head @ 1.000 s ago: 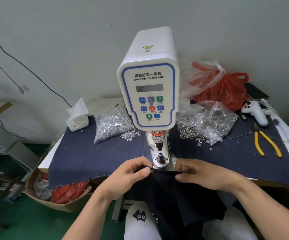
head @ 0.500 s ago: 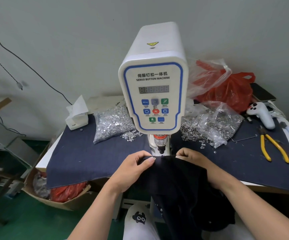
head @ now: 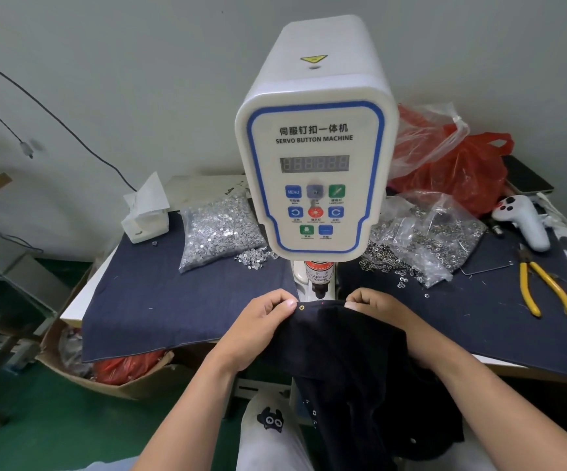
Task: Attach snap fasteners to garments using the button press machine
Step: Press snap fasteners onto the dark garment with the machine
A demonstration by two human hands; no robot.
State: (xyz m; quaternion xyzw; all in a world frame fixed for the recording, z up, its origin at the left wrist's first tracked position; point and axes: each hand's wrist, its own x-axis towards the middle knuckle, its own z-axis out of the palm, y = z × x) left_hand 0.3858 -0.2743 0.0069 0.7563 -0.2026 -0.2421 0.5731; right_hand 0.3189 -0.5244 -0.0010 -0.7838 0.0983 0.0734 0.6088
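Both hands pinch the dark garment (head: pixel 339 338) edge taut: left hand (head: pixel 261 321) beside the set snap (head: pixel 301 307), right hand (head: pixel 373 305) opposite (punch (head: pixel 319 294) just beyond, between them).

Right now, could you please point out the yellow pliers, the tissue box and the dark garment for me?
yellow pliers (head: pixel 543 294): head view, on one yellow handle.
tissue box (head: pixel 146 224): head view, on its white front face.
dark garment (head: pixel 339 338): head view, on the fabric between the hands.
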